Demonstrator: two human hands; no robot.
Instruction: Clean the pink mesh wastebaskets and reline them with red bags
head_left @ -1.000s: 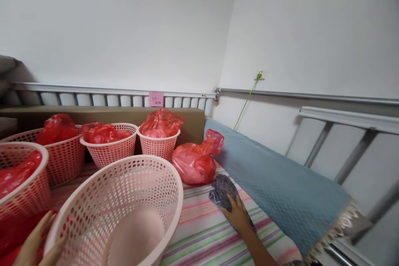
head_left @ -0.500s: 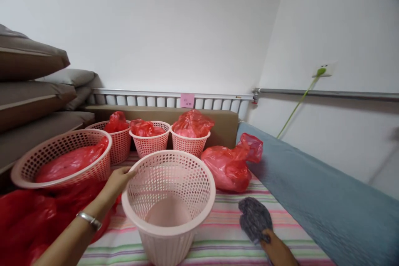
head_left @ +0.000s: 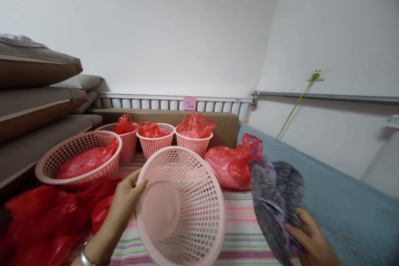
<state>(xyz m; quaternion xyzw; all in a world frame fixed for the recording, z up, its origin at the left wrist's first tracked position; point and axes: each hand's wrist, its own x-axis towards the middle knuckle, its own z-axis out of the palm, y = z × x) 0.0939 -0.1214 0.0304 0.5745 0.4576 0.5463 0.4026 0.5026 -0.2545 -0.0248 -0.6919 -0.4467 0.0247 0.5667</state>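
Observation:
My left hand (head_left: 131, 193) grips the left rim of a pink plastic basket (head_left: 162, 212), thumb over the edge. The basket has nothing in it and tilts, its opening turned toward me. On the right, my right hand (head_left: 311, 232) is closed on a dark grey cloth (head_left: 280, 195) with lilac trim, raised beside the basket. Just behind them a tied red plastic bag (head_left: 227, 164) rests on the striped sheet (head_left: 241, 216).
Several pink baskets with red bags stand at the back, one wide basket (head_left: 77, 137) at left. Loose red plastic (head_left: 46, 216) lies front left. Stacked cushions (head_left: 37, 99) rise at left. Blue cloth (head_left: 327, 178) borders the right.
The basket has tipped, with my left hand still on its rim. My right hand has lifted the grey cloth, which is now spread wider and closer to me.

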